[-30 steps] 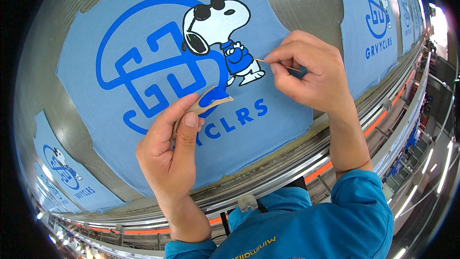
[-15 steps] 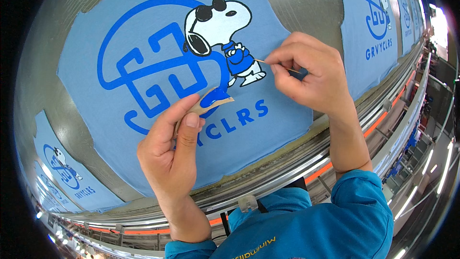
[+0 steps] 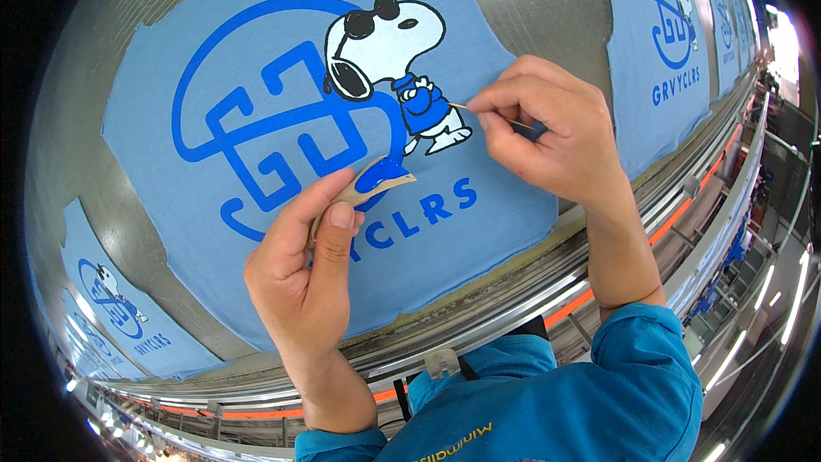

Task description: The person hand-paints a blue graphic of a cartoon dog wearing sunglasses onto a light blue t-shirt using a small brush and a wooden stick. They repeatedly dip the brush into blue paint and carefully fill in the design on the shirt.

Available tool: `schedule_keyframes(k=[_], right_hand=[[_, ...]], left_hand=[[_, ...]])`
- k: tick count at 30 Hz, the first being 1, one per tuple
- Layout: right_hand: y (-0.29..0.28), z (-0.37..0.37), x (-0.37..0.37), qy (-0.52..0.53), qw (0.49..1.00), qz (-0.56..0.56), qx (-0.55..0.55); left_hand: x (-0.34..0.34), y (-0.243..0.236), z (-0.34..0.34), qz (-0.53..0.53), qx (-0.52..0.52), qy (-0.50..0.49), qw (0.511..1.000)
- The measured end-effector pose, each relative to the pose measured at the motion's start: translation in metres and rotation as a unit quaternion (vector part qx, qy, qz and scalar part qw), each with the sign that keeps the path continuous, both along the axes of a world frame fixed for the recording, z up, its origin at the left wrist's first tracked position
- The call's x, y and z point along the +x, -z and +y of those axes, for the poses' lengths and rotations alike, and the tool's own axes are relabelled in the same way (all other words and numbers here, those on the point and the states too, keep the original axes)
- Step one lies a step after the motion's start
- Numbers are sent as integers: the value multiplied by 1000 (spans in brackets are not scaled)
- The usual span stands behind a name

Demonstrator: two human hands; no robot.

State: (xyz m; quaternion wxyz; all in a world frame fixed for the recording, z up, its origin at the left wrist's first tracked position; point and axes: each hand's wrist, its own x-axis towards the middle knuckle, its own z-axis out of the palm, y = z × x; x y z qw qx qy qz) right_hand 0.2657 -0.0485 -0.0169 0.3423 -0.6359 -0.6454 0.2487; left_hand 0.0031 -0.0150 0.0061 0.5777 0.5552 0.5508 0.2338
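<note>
My left hand [image 3: 304,269] pinches a folded piece of tan card [image 3: 349,194] between thumb and fingers. Wet-looking blue ink [image 3: 381,174] covers its upper end, which hovers over the printed cloth. In my right hand [image 3: 552,133] is a thin wooden stick [image 3: 459,107], gripped between thumb and forefinger. The stick's tip is at the back edge of the blue shirt on a printed cartoon dog [image 3: 425,109]; whether it touches cannot be told. This print lies on a light blue fabric panel [image 3: 505,180], beside a large blue line emblem [image 3: 256,133] and blue lettering.
The panel lies on a long grey table [image 3: 513,0]. More printed panels lie to the right [image 3: 637,133] and at the lower left [image 3: 158,325]. A metal rail with an orange strip [image 3: 575,306] runs along the near table edge, close to my body.
Very little differs. My right hand and the stick have shifted slightly left, staying at the back of the dog's shirt. My left hand keeps hold of the card in nearly the same place.
</note>
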Motion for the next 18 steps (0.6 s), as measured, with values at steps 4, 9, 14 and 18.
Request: schedule_keyframes(k=[4, 9, 14, 18], right_hand=[[0, 0, 0, 1, 1000, 1, 0], [0, 0, 0, 1, 1000, 2, 0], [-2, -1, 1, -4, 1000, 6, -4], [-2, 1, 0, 2, 1000, -3, -4]], left_hand=[[-1, 1, 0, 2, 1, 3, 1000], [1, 5, -2, -14, 9, -19, 1000], [2, 3, -2, -15, 1, -23, 1000], [2, 2, -1, -26, -11, -23, 999]])
